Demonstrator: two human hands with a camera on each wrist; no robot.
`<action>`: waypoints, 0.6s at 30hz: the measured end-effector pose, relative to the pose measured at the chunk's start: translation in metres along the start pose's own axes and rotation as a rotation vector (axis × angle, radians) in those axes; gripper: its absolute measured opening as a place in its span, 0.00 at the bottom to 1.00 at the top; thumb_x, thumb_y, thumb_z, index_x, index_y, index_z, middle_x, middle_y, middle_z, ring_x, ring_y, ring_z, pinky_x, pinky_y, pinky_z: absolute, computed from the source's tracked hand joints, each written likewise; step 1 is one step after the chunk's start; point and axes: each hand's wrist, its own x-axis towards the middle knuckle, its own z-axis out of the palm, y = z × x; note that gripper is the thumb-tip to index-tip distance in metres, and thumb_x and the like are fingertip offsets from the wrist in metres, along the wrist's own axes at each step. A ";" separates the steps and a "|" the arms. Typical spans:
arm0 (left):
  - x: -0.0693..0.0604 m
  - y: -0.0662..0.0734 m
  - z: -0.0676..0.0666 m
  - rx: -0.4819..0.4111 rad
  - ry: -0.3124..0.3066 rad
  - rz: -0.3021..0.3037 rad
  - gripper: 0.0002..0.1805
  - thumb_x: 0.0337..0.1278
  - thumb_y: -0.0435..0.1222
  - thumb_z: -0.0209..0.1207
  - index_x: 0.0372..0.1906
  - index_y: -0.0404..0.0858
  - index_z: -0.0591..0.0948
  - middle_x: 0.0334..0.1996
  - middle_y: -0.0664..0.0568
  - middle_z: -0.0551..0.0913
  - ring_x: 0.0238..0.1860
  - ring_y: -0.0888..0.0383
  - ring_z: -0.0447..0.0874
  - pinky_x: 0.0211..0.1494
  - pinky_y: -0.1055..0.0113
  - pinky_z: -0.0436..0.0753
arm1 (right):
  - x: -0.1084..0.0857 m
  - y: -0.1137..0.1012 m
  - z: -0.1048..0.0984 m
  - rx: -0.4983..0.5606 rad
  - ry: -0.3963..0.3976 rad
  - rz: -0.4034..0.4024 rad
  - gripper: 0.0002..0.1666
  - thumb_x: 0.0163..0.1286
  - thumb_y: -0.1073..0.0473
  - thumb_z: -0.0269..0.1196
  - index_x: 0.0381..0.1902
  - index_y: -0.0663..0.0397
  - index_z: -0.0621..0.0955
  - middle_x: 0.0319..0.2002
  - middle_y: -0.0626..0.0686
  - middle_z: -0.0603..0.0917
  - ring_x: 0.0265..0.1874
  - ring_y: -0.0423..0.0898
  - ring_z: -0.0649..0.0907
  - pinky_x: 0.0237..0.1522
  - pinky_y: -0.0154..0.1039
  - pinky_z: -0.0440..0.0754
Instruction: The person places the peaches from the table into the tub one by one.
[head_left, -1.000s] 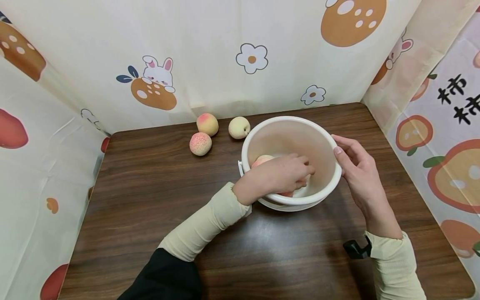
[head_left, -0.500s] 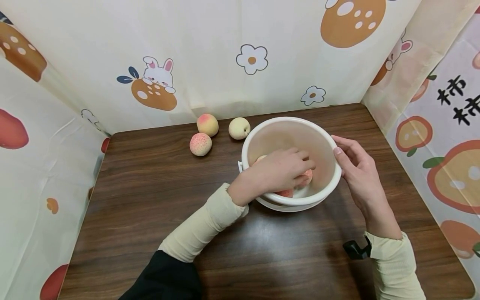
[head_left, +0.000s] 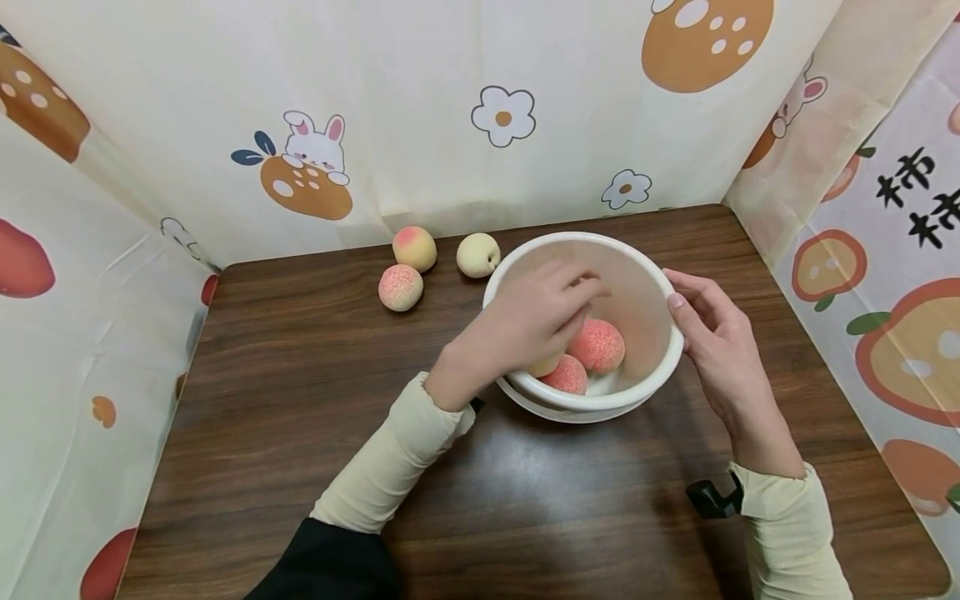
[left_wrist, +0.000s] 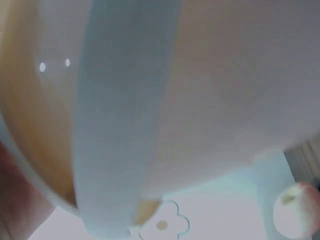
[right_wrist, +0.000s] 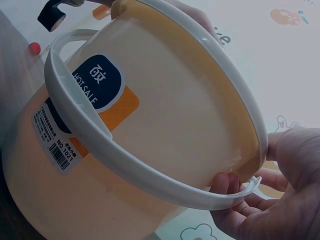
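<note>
A white bucket (head_left: 577, 240) stands on the wooden table, its rim tilted a little toward me. Inside it lie a pink peach (head_left: 600, 346), a second pink peach (head_left: 566, 377) and a yellowish peach (head_left: 544, 367), partly covered by the left hand. My left hand (head_left: 525, 312) is over the bucket's mouth, blurred, with loosely bent fingers and nothing seen in them. On the right side, my right hand (head_left: 712, 333) grips the rim between thumb and fingers. In the right wrist view its fingertips also lie at the bucket's handle (right_wrist: 145, 177).
Left of the bucket, near the back edge, sit a pale peach (head_left: 478, 255), a yellow-pink peach (head_left: 414, 249) and a speckled peach (head_left: 401, 287). A printed curtain (head_left: 420, 108) hangs behind the table (head_left: 315, 383). A label (right_wrist: 100, 85) is on the bucket's side.
My left hand has let go of a pink peach in the bucket and has moved up and left. My right hand stays on the rim.
</note>
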 end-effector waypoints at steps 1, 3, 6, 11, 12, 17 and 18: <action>-0.002 -0.003 -0.001 0.000 0.048 0.001 0.17 0.75 0.33 0.52 0.60 0.41 0.84 0.57 0.50 0.84 0.60 0.53 0.81 0.69 0.64 0.76 | 0.000 0.000 0.000 -0.002 0.000 0.000 0.25 0.79 0.59 0.60 0.71 0.54 0.76 0.52 0.48 0.81 0.45 0.40 0.84 0.32 0.31 0.88; -0.006 -0.009 -0.003 0.009 0.125 -0.010 0.18 0.74 0.31 0.52 0.60 0.41 0.84 0.57 0.50 0.84 0.61 0.53 0.81 0.69 0.64 0.76 | 0.000 -0.001 0.000 -0.004 0.000 0.001 0.25 0.79 0.59 0.60 0.71 0.53 0.76 0.52 0.48 0.81 0.45 0.40 0.84 0.33 0.31 0.88; -0.013 -0.018 -0.005 0.001 0.170 -0.066 0.19 0.73 0.31 0.52 0.62 0.41 0.83 0.60 0.50 0.82 0.63 0.52 0.79 0.70 0.63 0.76 | 0.000 -0.001 0.000 0.003 0.000 0.003 0.25 0.79 0.59 0.60 0.71 0.54 0.76 0.52 0.49 0.81 0.45 0.41 0.84 0.33 0.31 0.88; -0.025 -0.032 -0.010 -0.015 0.213 -0.153 0.18 0.75 0.33 0.53 0.63 0.42 0.82 0.62 0.48 0.81 0.64 0.50 0.78 0.69 0.60 0.77 | 0.000 -0.001 0.000 0.027 0.001 0.005 0.25 0.79 0.59 0.61 0.71 0.54 0.76 0.52 0.50 0.81 0.45 0.42 0.84 0.33 0.32 0.88; -0.027 -0.034 -0.010 -0.012 0.224 -0.165 0.18 0.75 0.33 0.54 0.63 0.42 0.82 0.62 0.48 0.81 0.63 0.50 0.78 0.68 0.59 0.78 | 0.000 -0.001 0.000 0.025 0.000 0.006 0.25 0.79 0.58 0.61 0.71 0.54 0.76 0.52 0.50 0.81 0.45 0.42 0.84 0.34 0.32 0.88; -0.040 -0.046 -0.011 0.019 0.274 -0.229 0.16 0.77 0.37 0.53 0.62 0.42 0.83 0.61 0.47 0.81 0.62 0.48 0.79 0.67 0.56 0.79 | 0.000 -0.002 0.000 0.011 0.001 0.009 0.26 0.79 0.58 0.61 0.71 0.53 0.76 0.52 0.51 0.81 0.46 0.42 0.83 0.34 0.32 0.88; -0.043 -0.048 -0.010 0.024 0.285 -0.241 0.16 0.77 0.38 0.53 0.62 0.42 0.83 0.61 0.47 0.81 0.62 0.47 0.79 0.67 0.55 0.79 | 0.000 -0.002 0.001 0.010 0.002 0.010 0.26 0.79 0.58 0.61 0.71 0.53 0.76 0.52 0.51 0.81 0.46 0.43 0.83 0.34 0.31 0.88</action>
